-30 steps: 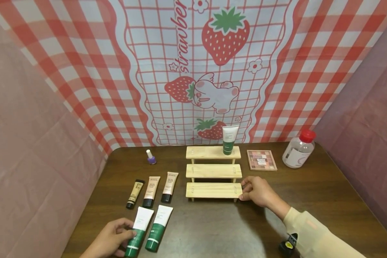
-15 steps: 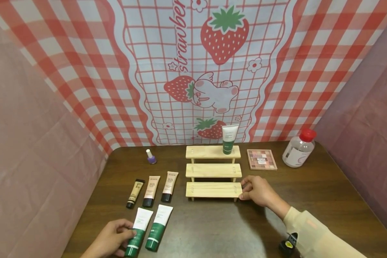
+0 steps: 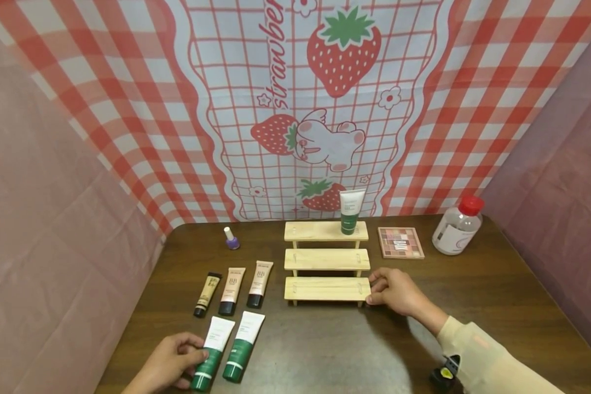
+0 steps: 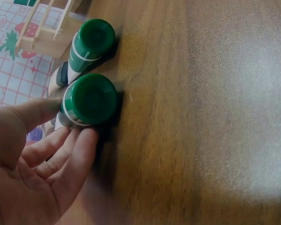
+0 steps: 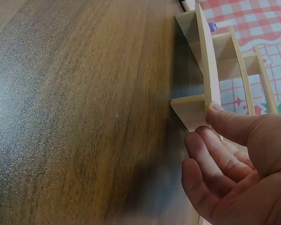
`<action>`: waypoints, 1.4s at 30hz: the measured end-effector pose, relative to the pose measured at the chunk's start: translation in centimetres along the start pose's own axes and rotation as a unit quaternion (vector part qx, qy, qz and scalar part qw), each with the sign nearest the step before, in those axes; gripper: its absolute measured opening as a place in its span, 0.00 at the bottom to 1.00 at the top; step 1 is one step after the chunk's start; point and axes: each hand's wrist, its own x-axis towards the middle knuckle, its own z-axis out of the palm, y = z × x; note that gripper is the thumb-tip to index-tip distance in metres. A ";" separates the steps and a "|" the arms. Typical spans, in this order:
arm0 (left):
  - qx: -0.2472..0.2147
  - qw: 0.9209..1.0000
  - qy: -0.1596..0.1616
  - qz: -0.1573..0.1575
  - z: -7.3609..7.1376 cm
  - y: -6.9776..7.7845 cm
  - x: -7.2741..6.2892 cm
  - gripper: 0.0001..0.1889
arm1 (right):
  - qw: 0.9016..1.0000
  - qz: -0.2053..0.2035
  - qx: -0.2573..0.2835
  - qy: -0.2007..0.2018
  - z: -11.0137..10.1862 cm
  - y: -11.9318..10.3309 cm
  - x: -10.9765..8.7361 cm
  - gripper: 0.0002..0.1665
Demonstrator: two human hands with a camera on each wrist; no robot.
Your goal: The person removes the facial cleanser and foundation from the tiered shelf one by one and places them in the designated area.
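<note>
My left hand (image 3: 172, 358) pinches a green-and-white squeeze tube (image 3: 219, 334) lying at the table's front left. In the left wrist view, the thumb and fingers lie on either side of that tube, just behind its green cap (image 4: 96, 97). A matching tube (image 3: 244, 345) lies just to its right. With the right hand (image 3: 396, 293) I grip the right end of the lowest step of a three-step wooden display stand (image 3: 325, 288). The right wrist view has the thumb on the board's edge, with fingertips beside the leg (image 5: 192, 110). Another green-and-white tube (image 3: 348, 221) stands upright on the top step.
Two BB cream tubes (image 3: 232, 290) and a gold tube with black ends (image 3: 207, 294) lie behind the green ones. Further back stands a purple nail polish bottle (image 3: 231, 239). Right of the stand are an eyeshadow palette (image 3: 400, 243) and a clear red-capped bottle (image 3: 457, 230).
</note>
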 end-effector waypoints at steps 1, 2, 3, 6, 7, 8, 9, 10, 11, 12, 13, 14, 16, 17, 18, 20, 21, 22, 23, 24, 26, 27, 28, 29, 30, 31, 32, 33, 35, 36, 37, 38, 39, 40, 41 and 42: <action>0.000 1.000 0.001 0.003 0.0 0.0 0.0 0.17 | 1.000 0.000 0.003 0.000 0.0 0.0 0.0 0.26; 0.000 1.000 0.001 0.006 -0.1 0.0 0.0 0.16 | 1.000 0.001 0.005 -0.001 0.0 0.1 0.0 0.26; 0.000 1.000 0.000 0.009 -0.1 0.0 0.0 0.16 | 1.000 0.001 0.007 -0.002 0.0 0.1 0.0 0.27; 0.003 1.000 -0.001 0.009 -0.1 0.0 0.0 0.15 | 1.000 0.007 0.020 -0.008 -0.1 0.1 -0.1 0.27; 0.004 1.000 -0.002 0.008 -0.1 0.0 0.0 0.15 | 1.000 0.010 0.026 -0.011 -0.1 0.1 -0.1 0.27; 0.006 1.000 -0.002 0.006 -0.1 0.0 0.0 0.14 | 0.999 0.013 0.032 -0.014 -0.2 0.0 -0.2 0.27; 0.007 1.000 -0.002 0.004 -0.1 0.0 0.0 0.14 | 0.999 0.016 0.036 -0.016 -0.2 0.0 -0.2 0.27; 0.008 1.000 -0.002 0.003 -0.1 0.0 0.1 0.14 | 0.999 0.018 0.041 -0.018 -0.3 0.0 -0.2 0.27; 0.010 1.000 -0.002 0.002 -0.1 0.0 0.1 0.13 | 0.999 0.020 0.044 -0.020 -0.3 0.0 -0.3 0.27; 0.015 1.000 -0.001 0.002 -0.2 0.1 0.1 0.13 | 0.998 0.022 0.049 -0.022 -0.3 -0.1 -0.3 0.28; 0.019 1.000 0.000 0.003 -0.2 0.1 0.2 0.13 | 0.998 0.022 0.049 -0.024 -0.4 -0.1 -0.4 0.28; 0.024 1.000 0.002 0.005 -0.3 0.3 0.2 0.12 | 0.998 0.022 0.049 -0.025 -0.4 -0.1 -0.4 0.28; 0.033 0.999 0.010 0.008 -0.3 0.7 0.3 0.11 | 0.998 0.023 0.051 -0.027 -0.4 -0.1 -0.4 0.28; 0.040 0.999 0.015 0.015 -0.4 1.1 0.4 0.11 | 0.998 0.024 0.052 -0.028 -0.4 -0.1 -0.4 0.28; 0.047 0.998 0.021 0.025 -0.4 1.5 0.5 0.10 | 0.998 0.027 0.052 -0.027 -0.4 -0.1 -0.4 0.27; 0.055 0.997 0.031 0.051 -0.4 2.6 1.1 0.09 | 0.998 0.029 0.052 -0.027 -0.3 0.0 -0.4 0.27; 0.061 0.995 0.036 0.071 -0.3 3.3 1.5 0.09 | 0.998 0.029 0.050 -0.027 -0.3 0.0 -0.4 0.27; 0.065 0.993 0.040 0.093 -0.2 4.0 1.9 0.09 | 0.998 0.032 0.050 -0.026 -0.3 0.0 -0.3 0.27; 0.069 0.990 0.041 0.115 -0.1 4.9 2.5 0.09 | 0.998 0.033 0.047 -0.025 -0.3 0.0 -0.3 0.27; 0.069 0.988 0.042 0.134 0.2 5.7 3.1 0.10 | 0.998 0.034 0.045 -0.023 -0.3 0.0 -0.3 0.27; 0.068 0.982 0.044 0.170 1.0 7.7 4.5 0.10 | 0.999 0.031 0.034 -0.023 -0.4 -0.1 -0.3 0.27; 0.068 0.979 0.046 0.185 1.5 8.7 5.3 0.10 | 0.999 0.030 0.026 -0.022 -0.5 -0.1 -0.2 0.27; 0.067 0.977 0.045 0.197 2.1 9.8 6.0 0.10 | 0.999 0.030 0.017 -0.020 -0.6 -0.2 -0.2 0.28; 0.067 0.975 0.045 0.209 2.7 10.9 6.7 0.11 | 0.999 0.027 0.006 -0.019 -0.7 -0.3 -0.2 0.28; 0.069 0.972 0.044 0.221 3.4 12.0 7.3 0.11 | 0.999 0.025 -0.002 -0.019 -0.8 -0.3 -0.2 0.28; 0.070 0.969 0.044 0.234 4.1 13.2 7.9 0.11 | 1.000 0.022 -0.011 -0.019 -0.8 -0.4 -0.2 0.28; 0.069 0.966 0.043 0.244 4.7 14.3 8.4 0.11 | 0.999 0.021 -0.016 -0.018 -0.9 -0.5 -0.2 0.28; 0.068 0.963 0.040 0.256 5.3 15.4 8.9 0.12 | 0.999 0.020 -0.020 -0.018 -0.9 -0.6 -0.1 0.28; 0.059 0.959 0.031 0.274 6.3 17.4 9.7 0.13 | 0.999 0.020 -0.019 -0.020 -0.9 -0.7 -0.1 0.27; 0.053 0.957 0.027 0.284 6.8 18.3 10.1 0.13 | 0.999 0.020 -0.017 -0.022 -0.9 -0.8 0.0 0.27; 0.046 0.956 0.023 0.289 7.2 19.2 10.5 0.14 | 0.999 0.021 -0.016 -0.023 -0.9 -0.9 0.0 0.27; 0.038 0.955 0.018 0.294 7.6 19.9 10.9 0.16 | 0.999 0.022 -0.013 -0.024 -0.9 -0.9 0.1 0.27; 0.030 0.954 0.012 0.298 7.9 20.6 11.3 0.17 | 0.999 0.025 -0.012 -0.025 -0.8 -1.0 0.1 0.27; 0.025 0.953 0.008 0.301 8.2 21.2 11.7 0.18 | 0.999 0.027 -0.012 -0.025 -0.9 -1.1 0.2 0.27; 0.022 0.952 0.006 0.304 8.4 21.8 12.1 0.19 | 0.999 0.029 -0.011 -0.025 -0.9 -1.1 0.3 0.27; 0.019 0.952 0.005 0.305 8.6 22.3 12.4 0.20 | 0.999 0.027 -0.012 -0.027 -0.9 -1.2 0.4 0.27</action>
